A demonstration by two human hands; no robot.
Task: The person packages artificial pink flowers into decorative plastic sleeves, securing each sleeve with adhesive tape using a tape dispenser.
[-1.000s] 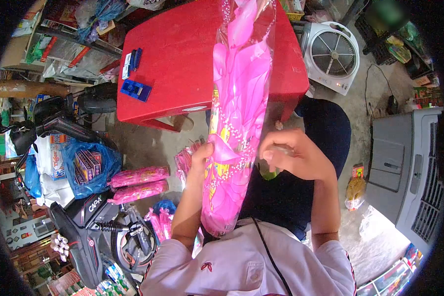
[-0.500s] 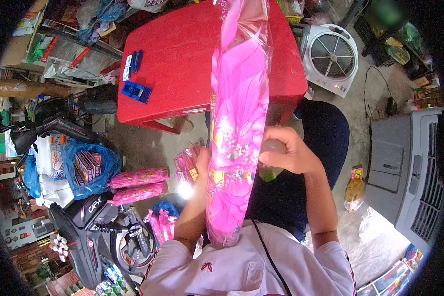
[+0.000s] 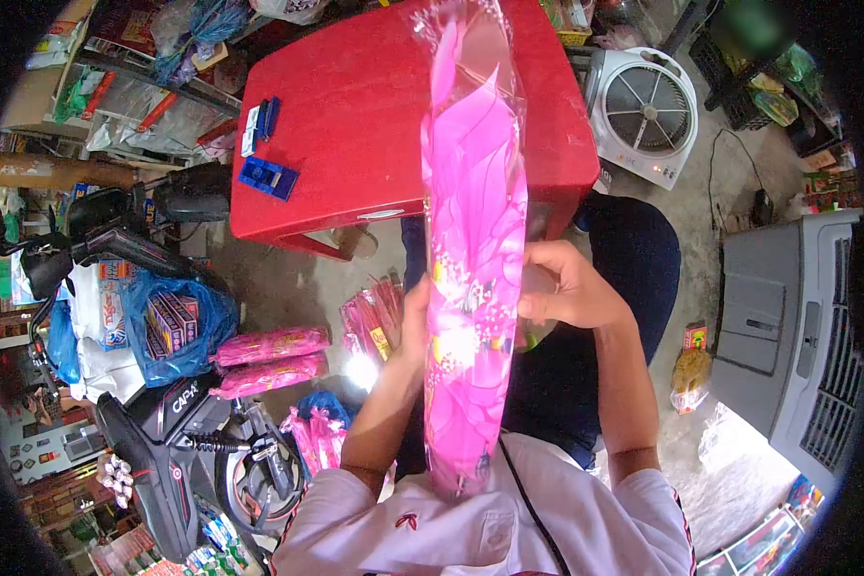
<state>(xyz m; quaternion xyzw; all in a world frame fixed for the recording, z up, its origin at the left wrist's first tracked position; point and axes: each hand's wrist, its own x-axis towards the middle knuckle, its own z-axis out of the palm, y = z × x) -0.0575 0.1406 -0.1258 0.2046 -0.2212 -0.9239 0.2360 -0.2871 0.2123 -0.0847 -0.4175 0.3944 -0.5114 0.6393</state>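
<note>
A long pink package (image 3: 475,221) with a flower print and clear plastic wrapping stands lengthwise in front of me. Its lower end rests against my white shirt (image 3: 422,523), and its top reaches over the red table. My left hand (image 3: 416,322) grips the package's left side, its fingers mostly hidden behind it. On the right edge, my right hand (image 3: 571,288) is curled with thumb and forefinger at the wrapping. A pale rounded shape shows between that thumb and forefinger; I cannot make out what it is.
The red table (image 3: 346,125) carries a blue tape dispenser (image 3: 267,179) and blue-and-white small items. Similar pink packages (image 3: 274,346) lie left, beside a motorbike (image 3: 154,461) and a blue bag (image 3: 216,317). A box fan (image 3: 648,110) stands right, near a grey appliance (image 3: 758,298).
The package has shifted slightly right and its top has come lower in view. My left hand has moved right with it; my right hand stays at its edge.
</note>
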